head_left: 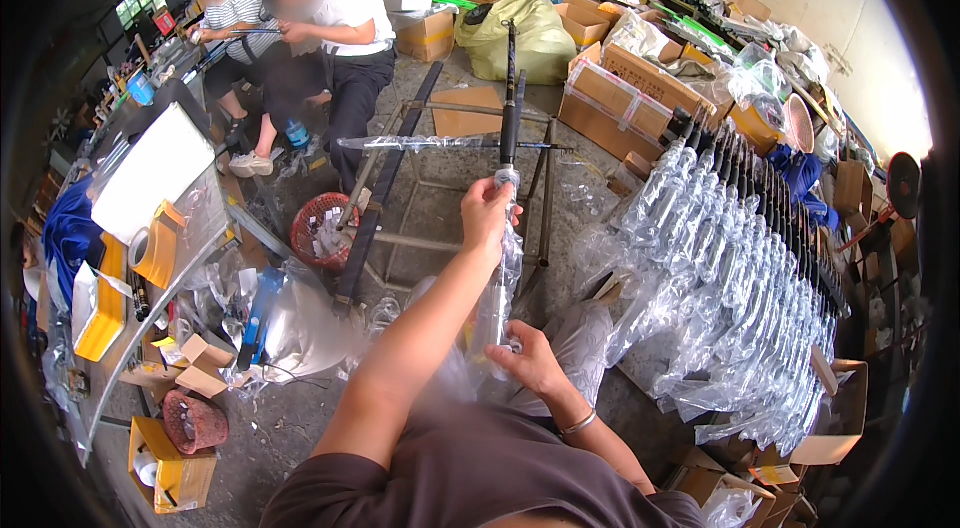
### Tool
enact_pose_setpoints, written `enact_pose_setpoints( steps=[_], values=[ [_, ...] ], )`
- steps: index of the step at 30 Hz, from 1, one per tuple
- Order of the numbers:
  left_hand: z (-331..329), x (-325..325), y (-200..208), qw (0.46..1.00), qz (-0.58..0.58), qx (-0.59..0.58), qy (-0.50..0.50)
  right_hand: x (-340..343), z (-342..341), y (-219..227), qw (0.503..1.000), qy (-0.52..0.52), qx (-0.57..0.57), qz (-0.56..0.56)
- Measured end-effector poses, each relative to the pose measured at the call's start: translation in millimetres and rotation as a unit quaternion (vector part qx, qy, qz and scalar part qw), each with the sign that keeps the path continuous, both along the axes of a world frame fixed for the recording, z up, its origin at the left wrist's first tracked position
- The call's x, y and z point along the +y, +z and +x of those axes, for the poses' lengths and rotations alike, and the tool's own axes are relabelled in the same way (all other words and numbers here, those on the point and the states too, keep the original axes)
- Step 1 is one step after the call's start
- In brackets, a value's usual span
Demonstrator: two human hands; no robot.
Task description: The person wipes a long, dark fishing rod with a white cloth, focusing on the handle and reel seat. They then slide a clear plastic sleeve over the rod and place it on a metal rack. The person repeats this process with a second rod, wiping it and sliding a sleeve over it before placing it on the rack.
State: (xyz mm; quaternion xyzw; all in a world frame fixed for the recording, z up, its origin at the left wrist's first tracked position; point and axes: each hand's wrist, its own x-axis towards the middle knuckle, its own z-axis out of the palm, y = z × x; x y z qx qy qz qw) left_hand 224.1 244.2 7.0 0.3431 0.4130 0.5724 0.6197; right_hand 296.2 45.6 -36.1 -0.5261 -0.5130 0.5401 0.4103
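A black fishing rod (pixel 510 118) stands out in front of me, its far end by the metal frame. Its near part is inside a clear plastic sleeve (pixel 496 300). My left hand (pixel 487 218) is closed around the rod at the sleeve's upper end. Lower down, close to my body, my right hand (pixel 530 360) has its thumb and fingers closed on the sleeve's bottom end. Another clear plastic sleeve (pixel 420 142) lies crosswise on the frame behind the rod. To my right, several black rods in clear sleeves (pixel 730 258) lean side by side in a row.
A metal frame (pixel 405 240) with a dark bar (pixel 372 228) stands ahead. Left of it is a red basket (pixel 322 230) of scraps. Cartons (pixel 620 93) and a green sack (pixel 515 40) lie beyond. Two people sit at far left, one handling a rod. A workbench (pixel 165 313) curves along the left.
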Motion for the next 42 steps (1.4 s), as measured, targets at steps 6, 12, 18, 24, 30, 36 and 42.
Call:
enact_pose_setpoints(
  steps=[6,12,18,24,30,36,42],
  values=[
    [-0.4,-1.6,-1.9,1.0,0.003,-0.006,-0.003,-1.7,0.5,4.1,1.0,0.003,0.001,-0.015],
    [0.9,-3.7,-3.6,1.0,0.012,-0.014,-0.005,-2.9,0.7,-1.9,1.0,-0.003,-0.002,-0.011],
    [0.7,-2.6,-3.8,1.0,0.007,-0.013,-0.012,-3.6,1.7,5.7,0.999,0.001,-0.035,-0.005],
    [-4.5,-2.9,18.3,0.998,0.002,-0.01,-0.069,-7.1,9.6,49.0,0.997,0.016,0.043,-0.058],
    [-3.8,-12.5,52.2,0.993,0.036,-0.024,-0.111,-18.2,13.2,84.0,0.987,0.027,0.152,-0.053],
    [-0.4,-18.9,56.9,0.995,0.058,-0.013,-0.083,-28.6,11.1,100.3,0.968,0.02,0.242,-0.066],
    [-2.8,-23.8,62.4,0.996,0.04,-0.032,-0.078,-31.9,9.0,110.4,0.952,0.029,0.296,-0.074]
  ],
)
